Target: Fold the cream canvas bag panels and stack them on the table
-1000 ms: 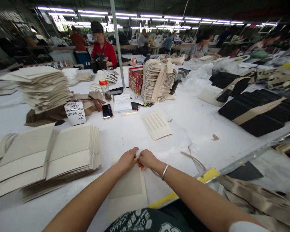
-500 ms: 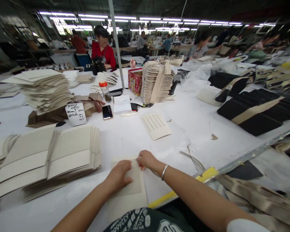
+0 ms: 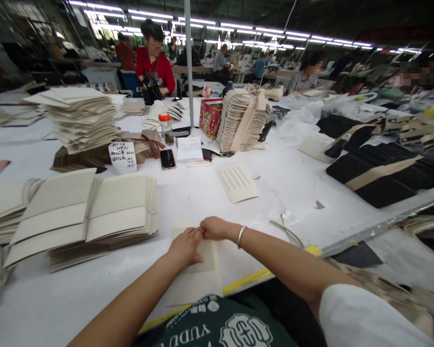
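Observation:
A cream fabric panel point(image 3: 193, 288) lies flat on the white table in front of me, with a smaller greyish-beige piece point(image 3: 209, 260) on top of it. My left hand point(image 3: 185, 247) rests on the smaller piece, fingers stretched toward its upper edge and thumb apart. Close against those fingertips, my right hand point(image 3: 213, 228) is closed in a pinch at the upper edge. What it pinches is hidden by the fingers. Beyond the hands lies a cream panel with raised strips point(image 3: 237, 184).
Stacked cream panels point(image 3: 117, 207) stand at left, with a taller stack point(image 3: 81, 118) behind. A phone point(image 3: 168, 159), orange-lidded jar point(image 3: 166, 129), red box point(image 3: 210, 118) and tied bundle point(image 3: 242, 123) are farther back. Black pieces point(image 3: 383, 168) lie right. A metal pole point(image 3: 188, 72) rises from the table.
My right hand has moved left along the upper edge and now meets my left fingertips. My left hand stays on the smaller piece. The camera view has shifted slightly.

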Tool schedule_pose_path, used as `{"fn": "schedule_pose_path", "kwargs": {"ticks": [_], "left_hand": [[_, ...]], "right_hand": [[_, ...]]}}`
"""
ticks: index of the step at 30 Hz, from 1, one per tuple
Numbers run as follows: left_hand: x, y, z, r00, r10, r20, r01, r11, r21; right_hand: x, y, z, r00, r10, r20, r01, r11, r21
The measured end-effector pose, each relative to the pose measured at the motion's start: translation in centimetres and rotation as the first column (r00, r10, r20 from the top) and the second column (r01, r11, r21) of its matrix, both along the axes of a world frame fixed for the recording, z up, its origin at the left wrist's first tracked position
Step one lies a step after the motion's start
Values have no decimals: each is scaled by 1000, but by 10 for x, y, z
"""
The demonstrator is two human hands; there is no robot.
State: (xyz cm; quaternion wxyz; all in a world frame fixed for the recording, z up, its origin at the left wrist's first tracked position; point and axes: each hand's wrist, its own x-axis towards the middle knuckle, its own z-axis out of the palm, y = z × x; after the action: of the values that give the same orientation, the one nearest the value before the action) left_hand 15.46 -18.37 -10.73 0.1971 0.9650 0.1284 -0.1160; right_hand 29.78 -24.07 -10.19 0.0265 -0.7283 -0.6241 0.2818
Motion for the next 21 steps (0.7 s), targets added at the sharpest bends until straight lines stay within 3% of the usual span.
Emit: {"fn": "schedule_pose_path", "kwargs": {"ticks": [3,6,9,11,16,21], "left_hand": [[-5,-1,-3,1000,17,20,-16,999,-34],[-11,1,-8,999,4,47,-1,998,-71],[-16,2,-12,999,5,42,-1,997,-78],[-18,2,-13,999,21,42,-17,996,-83],[-16,-2,-10,999,-38,20,39,997,-67],[-19,0,-12,1000,-23,7,24,994,-103]], "right_hand": [[-6,-12,7,999,24,24,-26,996,87],[-18,-32,13,995,-101,21,95,978,184],[-40,-68,14,976,-36,-217,54,996,77],[-55,-92,12,916,16,-401,-16,1000,4],[-82,-116,10,732,-254,-632,275,959,-67],[-96,-127,28,665,-146,-732,64,988,-139]]}}
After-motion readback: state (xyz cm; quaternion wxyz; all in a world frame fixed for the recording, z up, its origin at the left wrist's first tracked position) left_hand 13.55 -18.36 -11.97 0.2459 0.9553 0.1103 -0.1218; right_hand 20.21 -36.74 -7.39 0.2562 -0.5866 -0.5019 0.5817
